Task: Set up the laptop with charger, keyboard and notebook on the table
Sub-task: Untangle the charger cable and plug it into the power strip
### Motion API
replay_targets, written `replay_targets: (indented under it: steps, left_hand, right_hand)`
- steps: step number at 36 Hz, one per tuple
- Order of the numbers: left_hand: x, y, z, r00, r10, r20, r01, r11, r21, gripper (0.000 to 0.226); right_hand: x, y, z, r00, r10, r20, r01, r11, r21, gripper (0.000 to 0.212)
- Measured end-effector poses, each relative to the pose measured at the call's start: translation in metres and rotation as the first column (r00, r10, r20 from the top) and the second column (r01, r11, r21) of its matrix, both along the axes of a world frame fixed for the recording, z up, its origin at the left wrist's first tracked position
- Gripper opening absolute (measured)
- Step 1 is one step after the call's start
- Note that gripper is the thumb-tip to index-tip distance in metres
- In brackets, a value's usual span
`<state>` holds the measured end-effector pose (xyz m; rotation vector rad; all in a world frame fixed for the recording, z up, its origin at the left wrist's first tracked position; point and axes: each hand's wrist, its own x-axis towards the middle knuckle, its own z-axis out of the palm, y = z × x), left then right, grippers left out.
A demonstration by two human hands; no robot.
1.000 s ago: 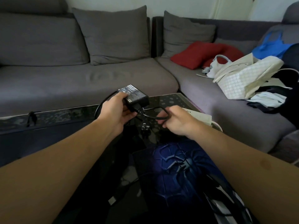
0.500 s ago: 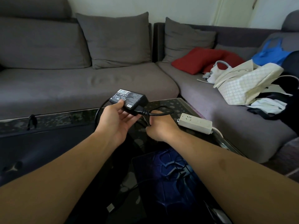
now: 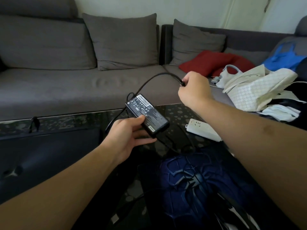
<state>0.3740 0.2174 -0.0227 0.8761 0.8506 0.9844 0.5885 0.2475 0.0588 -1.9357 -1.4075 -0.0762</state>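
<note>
- Centre of the frame: the left hand (image 3: 131, 135) cradles one black rectangular charger brick (image 3: 147, 115), label side up, thumb on top and fingers curled beneath; the brick hangs just above the dark glossy speckled counter (image 3: 174, 112), apparently held steady so its lead can be drawn out
- Upper right of centre: the right hand (image 3: 193, 89) pinches the end of the thin black charger cable (image 3: 152, 80), fingers closed round it; the cable arcs from the brick up to that hand, a posture that reads as uncoiling the lead before plugging in
- Right of the brick, one white plastic power strip (image 3: 203, 129) lies on the counter, the likely socket for the charger
- Bottom centre: one dark laptop with a blue spider-pattern lid (image 3: 196, 183) rests closed on the counter, near the brick
- Count: two hands, one charger, one power strip, one laptop; keyboard and notebook cannot be made out
- Behind, a grey fabric corner sofa (image 3: 66, 87) carries two grey cushions, one red cushion (image 3: 207, 63) and white bags (image 3: 259, 88) at right
</note>
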Motion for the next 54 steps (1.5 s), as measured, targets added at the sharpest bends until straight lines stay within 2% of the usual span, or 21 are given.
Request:
replay_targets:
  steps: [2, 4, 8, 11, 16, 19, 23, 27, 30, 32, 34, 36, 39, 41, 42, 44, 45, 49, 54]
  left_hand:
    - [0.007, 0.001, -0.001, 0.999, 0.029, 0.014, -0.029, 1.000, -0.001, 0.025]
    - [0.013, 0.003, -0.002, 0.998, 0.067, 0.011, -0.066, 0.998, -0.010, 0.024]
    - [0.022, 0.010, 0.001, 0.989, 0.145, 0.031, -0.144, 0.989, -0.044, 0.026]
    - [0.022, 0.012, 0.002, 0.985, 0.167, 0.050, -0.165, 0.985, -0.053, 0.027]
    - [0.016, 0.009, 0.003, 0.993, 0.119, -0.010, -0.119, 0.991, -0.056, 0.024]
    - [0.012, 0.005, 0.001, 0.998, 0.031, -0.053, -0.034, 0.998, -0.059, 0.027]
    - [0.015, 0.001, -0.002, 0.992, 0.013, -0.125, -0.020, 0.998, -0.054, 0.031]
    - [0.016, -0.003, -0.005, 0.998, 0.001, -0.067, -0.003, 1.000, -0.026, 0.032]
    - [0.013, -0.005, -0.007, 1.000, 0.014, -0.022, -0.014, 1.000, 0.007, 0.034]
    - [0.010, -0.007, -0.009, 0.999, 0.042, -0.007, -0.041, 0.999, 0.029, 0.036]
    - [0.006, -0.007, -0.010, 0.998, 0.057, 0.004, -0.057, 0.997, 0.048, 0.035]
    - [0.003, -0.007, -0.009, 0.998, 0.054, 0.011, -0.054, 0.997, 0.062, 0.035]
    - [-0.001, -0.007, -0.008, 0.999, 0.034, 0.015, -0.035, 0.996, 0.084, 0.037]
    - [-0.002, -0.007, -0.006, 0.999, 0.024, 0.022, -0.026, 0.995, 0.094, 0.037]
    - [-0.002, -0.007, -0.006, 0.999, 0.020, 0.027, -0.022, 0.995, 0.095, 0.037]
    - [-0.004, -0.006, -0.005, 0.999, 0.010, 0.037, -0.013, 0.996, 0.093, 0.037]
    - [-0.005, -0.005, -0.006, 0.999, 0.000, 0.039, -0.004, 0.996, 0.094, 0.038]
    - [-0.009, -0.006, -0.007, 1.000, -0.019, 0.022, 0.016, 0.995, 0.097, 0.040]
    - [-0.010, -0.006, -0.007, 0.996, 0.059, -0.069, -0.052, 0.993, 0.102, 0.041]
  right_hand:
    - [-0.009, -0.002, 0.002, 0.997, 0.067, -0.050, -0.062, 0.995, 0.079, 0.016]
    - [-0.017, -0.005, 0.000, 0.994, 0.108, -0.034, -0.103, 0.987, 0.127, 0.010]
    - [-0.024, -0.015, -0.008, 0.982, 0.186, -0.036, -0.183, 0.979, 0.086, 0.005]
    - [-0.024, -0.024, -0.014, 0.974, 0.216, -0.067, -0.214, 0.976, 0.032, 0.014]
    - [-0.026, -0.031, -0.017, 0.897, 0.298, -0.327, -0.286, 0.955, 0.084, 0.010]
    - [-0.037, -0.030, -0.010, 0.834, 0.389, -0.391, -0.354, 0.921, 0.161, 0.008]
    - [-0.057, -0.026, 0.004, 0.780, 0.473, -0.410, -0.415, 0.881, 0.228, 0.007]
    - [-0.076, -0.020, 0.016, 0.765, 0.495, -0.412, -0.432, 0.869, 0.243, 0.009]
    - [-0.085, -0.006, 0.020, 0.809, 0.371, -0.456, -0.340, 0.928, 0.151, 0.016]
    - [-0.083, 0.007, 0.017, 0.886, 0.247, -0.392, -0.254, 0.967, 0.034, 0.017]
    - [-0.077, 0.014, 0.011, 0.971, 0.154, -0.184, -0.167, 0.984, -0.056, 0.017]
    - [-0.070, 0.012, 0.009, 0.995, 0.095, -0.030, -0.097, 0.991, -0.096, 0.021]
    - [-0.065, 0.012, 0.003, 0.997, 0.063, 0.035, -0.057, 0.987, -0.149, 0.014]
    - [-0.066, 0.013, -0.002, 0.995, 0.060, -0.074, -0.076, 0.969, -0.236, 0.016]
    - [-0.067, 0.014, -0.005, 0.976, 0.060, -0.208, -0.119, 0.952, -0.283, 0.020]
    - [-0.070, 0.014, -0.011, 0.874, 0.032, -0.485, -0.228, 0.908, -0.351, 0.026]
    - [-0.071, 0.011, -0.014, 0.829, 0.008, -0.559, -0.259, 0.892, -0.372, 0.029]
    - [-0.071, 0.005, -0.029, 0.746, -0.051, -0.664, -0.297, 0.867, -0.400, 0.031]
    - [-0.075, 0.008, -0.034, 0.713, -0.059, -0.699, -0.246, 0.912, -0.328, 0.029]
